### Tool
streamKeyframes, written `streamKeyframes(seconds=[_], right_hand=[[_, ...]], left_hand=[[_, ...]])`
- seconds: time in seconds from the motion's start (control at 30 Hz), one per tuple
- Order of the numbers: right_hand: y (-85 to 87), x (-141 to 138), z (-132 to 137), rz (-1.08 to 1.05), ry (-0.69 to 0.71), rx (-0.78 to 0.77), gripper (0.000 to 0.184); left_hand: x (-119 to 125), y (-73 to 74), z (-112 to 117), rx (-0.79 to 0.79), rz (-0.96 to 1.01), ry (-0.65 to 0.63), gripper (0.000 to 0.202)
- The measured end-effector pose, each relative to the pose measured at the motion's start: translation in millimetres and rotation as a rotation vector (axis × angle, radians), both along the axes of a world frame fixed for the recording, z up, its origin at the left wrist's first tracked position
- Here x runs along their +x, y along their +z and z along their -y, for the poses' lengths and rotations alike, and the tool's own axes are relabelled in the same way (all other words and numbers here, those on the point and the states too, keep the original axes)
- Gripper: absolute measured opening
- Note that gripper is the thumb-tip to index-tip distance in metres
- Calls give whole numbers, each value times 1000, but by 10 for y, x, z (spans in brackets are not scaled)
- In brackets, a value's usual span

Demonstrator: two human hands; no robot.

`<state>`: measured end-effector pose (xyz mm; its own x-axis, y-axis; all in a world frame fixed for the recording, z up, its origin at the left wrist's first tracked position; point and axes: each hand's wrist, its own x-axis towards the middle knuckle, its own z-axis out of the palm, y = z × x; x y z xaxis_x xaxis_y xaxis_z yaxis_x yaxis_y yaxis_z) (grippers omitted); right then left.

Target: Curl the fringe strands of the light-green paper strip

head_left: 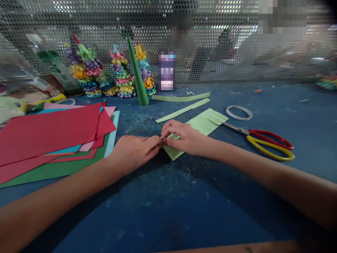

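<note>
A light green paper sheet, cut into a fringe along its far edge, lies on the blue table. My right hand rests on the sheet's near end, fingers pinched on its left edge. My left hand meets it from the left, thumb and forefinger pinched on the same edge. Both hands lie low on the table, fingertips touching.
Red-and-yellow scissors and a tape ring lie to the right. Two green paper strips lie beyond the sheet. A stack of coloured paper fills the left. A green paper cone and several curled-paper trees stand before the mesh wall.
</note>
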<state>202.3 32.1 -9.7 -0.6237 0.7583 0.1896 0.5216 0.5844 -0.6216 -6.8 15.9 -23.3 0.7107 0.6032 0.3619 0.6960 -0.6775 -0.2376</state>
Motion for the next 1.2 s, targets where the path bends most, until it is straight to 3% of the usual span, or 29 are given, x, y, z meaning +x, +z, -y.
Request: streamKeyframes(seconds=[0.27, 0.43, 0.87, 1.2], right_hand=[[-30, -12, 7, -83, 2, -90, 6], [-57, -26, -12, -140, -7, -156, 6], [-103, 3, -36, -146, 50, -164, 14], [-9, -32, 43, -70, -62, -105, 9]], left_hand=[[-2, 25, 0, 42, 4, -69, 32], [0, 20, -4, 63, 21, -19, 31], [-1, 41, 24, 7, 17, -9, 30], [-15, 74, 16, 101, 11, -93, 38]])
